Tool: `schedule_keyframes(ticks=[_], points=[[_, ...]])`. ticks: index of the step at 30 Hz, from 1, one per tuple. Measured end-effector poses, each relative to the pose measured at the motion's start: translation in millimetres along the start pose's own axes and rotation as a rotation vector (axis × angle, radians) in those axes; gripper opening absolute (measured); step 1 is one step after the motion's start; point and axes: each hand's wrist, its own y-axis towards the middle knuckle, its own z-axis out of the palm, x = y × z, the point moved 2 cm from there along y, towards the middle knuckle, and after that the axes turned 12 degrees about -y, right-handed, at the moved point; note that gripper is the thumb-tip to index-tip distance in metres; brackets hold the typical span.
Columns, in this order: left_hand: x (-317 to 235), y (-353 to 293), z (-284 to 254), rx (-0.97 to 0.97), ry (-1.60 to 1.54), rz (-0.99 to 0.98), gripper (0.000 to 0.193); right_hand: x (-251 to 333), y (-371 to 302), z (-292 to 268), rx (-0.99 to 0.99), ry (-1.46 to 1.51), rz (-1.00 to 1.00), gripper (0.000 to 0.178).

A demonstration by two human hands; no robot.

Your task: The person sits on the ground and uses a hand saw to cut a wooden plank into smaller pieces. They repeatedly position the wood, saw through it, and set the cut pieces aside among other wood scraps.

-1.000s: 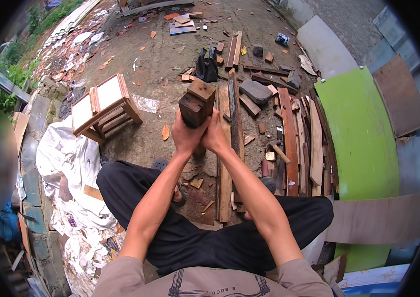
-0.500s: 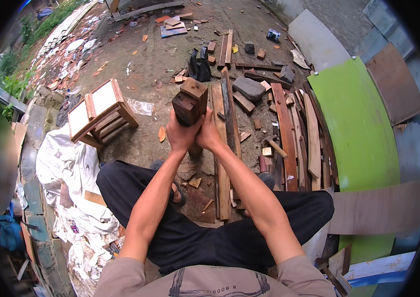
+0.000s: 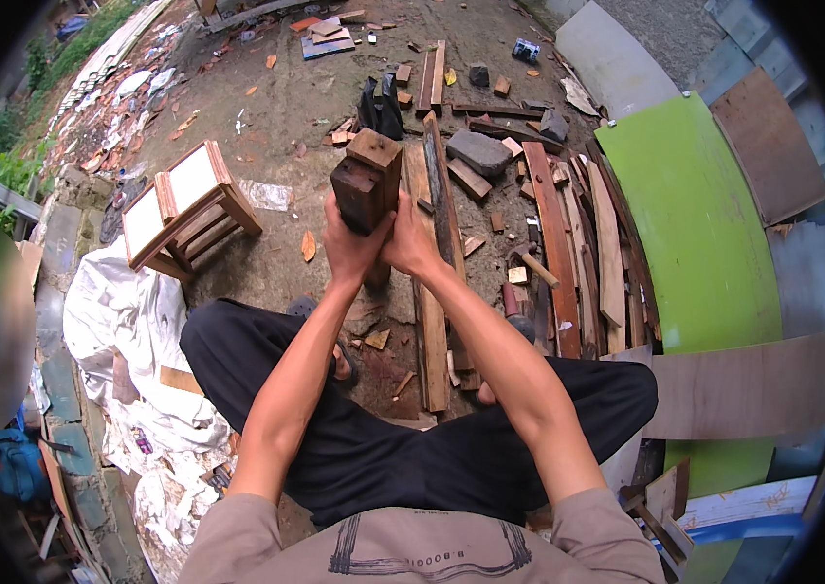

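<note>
Two thick, dark brown wooden posts (image 3: 362, 193) stand on end, pressed side by side in front of me. The rear one shows a lighter, worn top end (image 3: 375, 148). My left hand (image 3: 348, 245) is closed around their left side, and my right hand (image 3: 412, 239) wraps the right side. Both hands meet at the near face, where some of the fingers are hidden behind the wood. Below my grip the lower part of the wood comes down toward the ground between my feet. A long plank (image 3: 431, 331) lies just right of it.
At left stands a small wooden frame with white panels (image 3: 200, 183), beside a crumpled white sheet (image 3: 120, 302). To the right lie a hammer (image 3: 540, 270), a grey stone (image 3: 478, 153) and several long boards (image 3: 550, 243). Beyond them leans a green panel (image 3: 695, 234).
The whole view has shifted slightly, so things sit a little higher and further left in the picture. Both hands keep the same grip on the posts.
</note>
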Motion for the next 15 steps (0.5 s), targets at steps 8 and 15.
schedule_keyframes(ticks=[8,15], points=[[29.9,-22.7,-6.8,-0.012,0.029,-0.081,0.073,-23.1,-28.6,-10.8,0.288,-0.147,-0.093,0.112],[36.6,-29.0,-0.7,-0.037,0.017,-0.019,0.081,-106.4,-74.4,5.4,0.423,-0.241,0.146,0.101]])
